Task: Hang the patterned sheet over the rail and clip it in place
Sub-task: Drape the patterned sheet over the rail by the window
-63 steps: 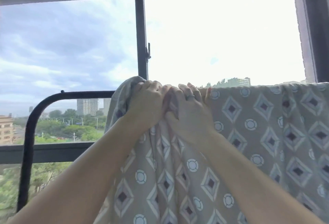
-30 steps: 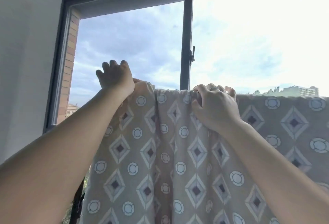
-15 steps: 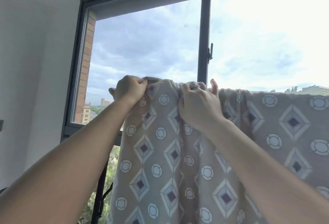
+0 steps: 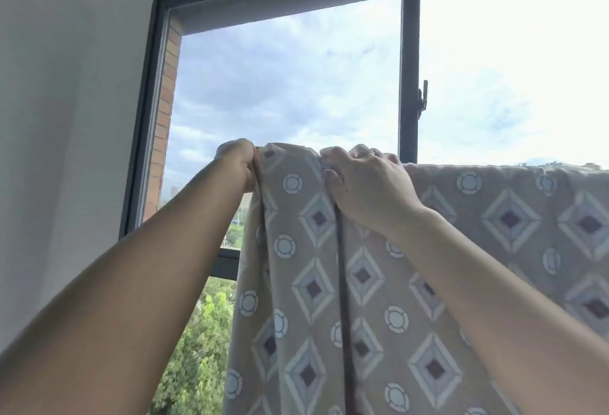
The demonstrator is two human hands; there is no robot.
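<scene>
Head: both hands (image 4: pixel 236 164) (image 4: pixel 367 185) on sheet (image 4: pixel 316 286) edge

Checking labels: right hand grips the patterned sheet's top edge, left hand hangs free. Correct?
No. In the head view the left hand grips the patterned sheet too, at its top left corner; the right hand grips the top edge as stated.

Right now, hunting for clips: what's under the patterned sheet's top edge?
No rail or clip shows: the patterned sheet covers whatever carries it; left hand and right hand grip its top edge.

Sheet (image 4: pixel 379 283) hanging before window (image 4: pixel 290 91), left hand (image 4: pixel 239 162) at its left edge, right hand (image 4: pixel 365 184) beside
</scene>
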